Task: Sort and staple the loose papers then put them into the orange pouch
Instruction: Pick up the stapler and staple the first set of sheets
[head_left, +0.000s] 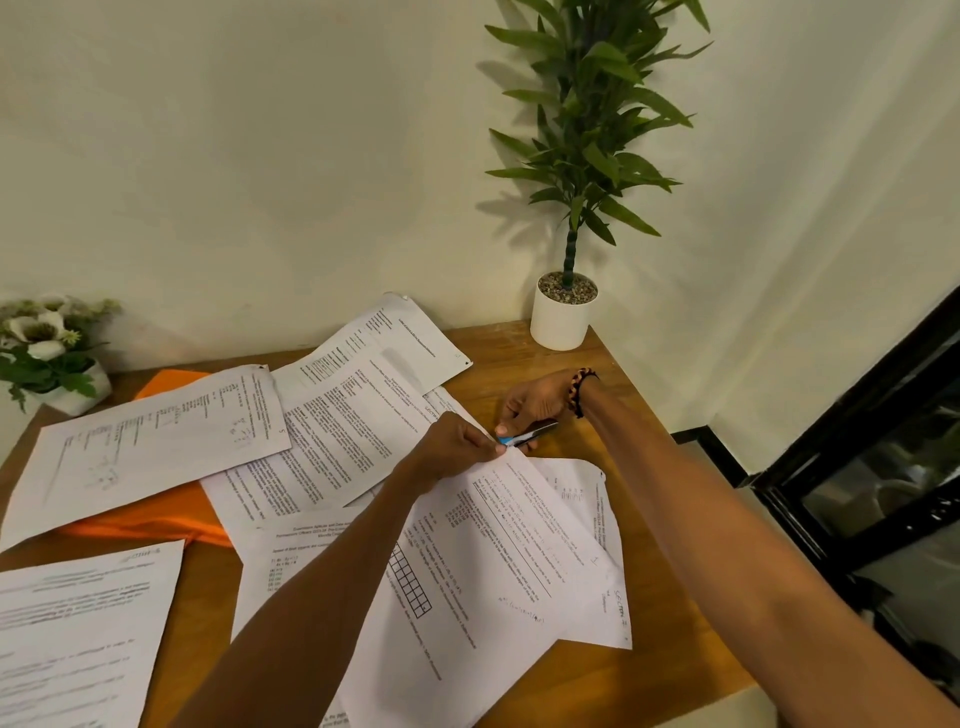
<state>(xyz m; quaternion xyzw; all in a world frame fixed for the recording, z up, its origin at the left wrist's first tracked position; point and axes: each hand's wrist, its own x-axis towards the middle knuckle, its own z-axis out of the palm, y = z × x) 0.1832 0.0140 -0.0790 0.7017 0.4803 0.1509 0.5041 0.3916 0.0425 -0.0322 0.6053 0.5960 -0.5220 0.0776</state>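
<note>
My left hand (457, 447) pinches the far corner of a printed paper set (498, 561) that lies on the wooden table (524, 358). My right hand (535, 405) grips a small blue and silver stapler (527, 435) right at that corner, its blue end touching the paper. Several more loose printed sheets lie spread over the table, such as one at the left (150, 441) and one in the middle (332, 436). The orange pouch (150, 519) lies flat at the left, mostly covered by sheets.
A tall green plant in a white pot (563, 317) stands at the table's far right corner. A small pot of white flowers (52, 353) sits at the far left. A black frame (857, 467) stands right of the table. The wall is close behind.
</note>
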